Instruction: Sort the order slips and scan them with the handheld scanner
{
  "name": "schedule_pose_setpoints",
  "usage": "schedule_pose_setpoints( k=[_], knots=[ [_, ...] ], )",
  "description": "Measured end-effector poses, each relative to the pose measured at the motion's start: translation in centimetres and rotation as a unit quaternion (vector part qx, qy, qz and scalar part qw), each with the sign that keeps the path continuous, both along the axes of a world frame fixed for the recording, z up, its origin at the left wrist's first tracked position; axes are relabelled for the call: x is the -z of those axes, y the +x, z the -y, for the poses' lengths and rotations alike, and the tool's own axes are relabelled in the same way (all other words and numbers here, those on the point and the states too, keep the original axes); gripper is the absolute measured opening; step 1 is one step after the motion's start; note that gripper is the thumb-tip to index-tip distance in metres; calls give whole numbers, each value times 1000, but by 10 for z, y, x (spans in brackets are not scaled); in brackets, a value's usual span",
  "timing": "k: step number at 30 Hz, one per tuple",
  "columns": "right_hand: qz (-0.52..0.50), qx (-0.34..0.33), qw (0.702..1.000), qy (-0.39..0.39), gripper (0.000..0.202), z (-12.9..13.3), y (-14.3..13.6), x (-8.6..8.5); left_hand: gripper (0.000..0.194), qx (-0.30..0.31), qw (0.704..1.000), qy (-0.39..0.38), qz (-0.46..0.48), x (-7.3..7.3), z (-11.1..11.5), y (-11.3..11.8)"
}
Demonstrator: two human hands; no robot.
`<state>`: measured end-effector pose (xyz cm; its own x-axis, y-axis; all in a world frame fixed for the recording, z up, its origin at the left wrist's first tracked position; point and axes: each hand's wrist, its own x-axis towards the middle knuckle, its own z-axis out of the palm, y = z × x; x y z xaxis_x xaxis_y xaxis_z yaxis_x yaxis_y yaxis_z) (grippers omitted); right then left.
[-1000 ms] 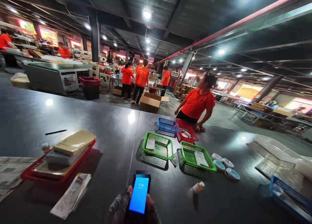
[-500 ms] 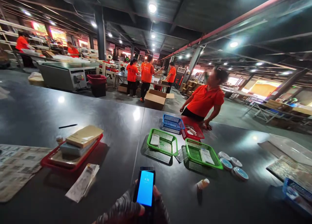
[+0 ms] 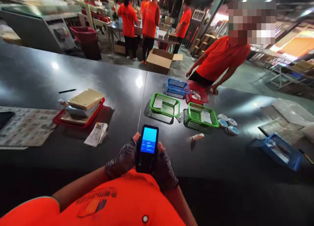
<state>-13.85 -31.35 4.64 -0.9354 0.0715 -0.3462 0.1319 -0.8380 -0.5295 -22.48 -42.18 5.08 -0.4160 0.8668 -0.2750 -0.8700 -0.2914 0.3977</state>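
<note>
A dark smartphone-like handheld device (image 3: 148, 149) with a lit blue screen is held upright in front of my orange shirt, over the table's near edge. Wrapped round its left side is my left hand (image 3: 126, 157), in a dark fingerless glove. My right hand (image 3: 165, 168), gloved the same way, grips the other side, with its thumb tip beside the screen. Most fingers are hidden behind the device. Beyond it on the dark table (image 3: 122, 114) lie two green baskets, one (image 3: 165, 105) nearer the middle and another (image 3: 203, 115) to the right, each with a white paper item inside.
A red tray (image 3: 78, 122) with stacked boxes, folded papers (image 3: 96, 134) and a pen (image 3: 67, 91) lie left. Blue (image 3: 178, 87) and red (image 3: 197, 94) baskets, a small bottle (image 3: 197, 137), round tubs (image 3: 232, 130) and another blue basket (image 3: 282, 152) are right. A co-worker (image 3: 220, 62) stands across the table.
The view has tilted down, so my shirt and forearms now show. The device's screen has changed from a clock display to a page with text. Both hands still hold it.
</note>
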Motion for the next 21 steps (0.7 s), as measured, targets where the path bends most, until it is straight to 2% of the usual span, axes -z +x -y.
schedule_pose_setpoints(
  k=[3,7,12,18,21],
  knots=[
    [8,21,998,53,62,0,6,4,37,-26,999,-41,5,-9,8,7],
    [-6,2,999,52,67,2,13,-3,33,4,999,-45,-28,-18,16,15],
    [12,19,998,60,63,3,18,-12,53,38,994,-6,-99,-13,23,14],
    [8,6,1000,20,61,3,22,-20,69,67,990,55,-111,-30,21,14],
    [21,6,1000,14,58,5,23,-20,68,75,991,56,-101,-30,25,13]
  ],
)
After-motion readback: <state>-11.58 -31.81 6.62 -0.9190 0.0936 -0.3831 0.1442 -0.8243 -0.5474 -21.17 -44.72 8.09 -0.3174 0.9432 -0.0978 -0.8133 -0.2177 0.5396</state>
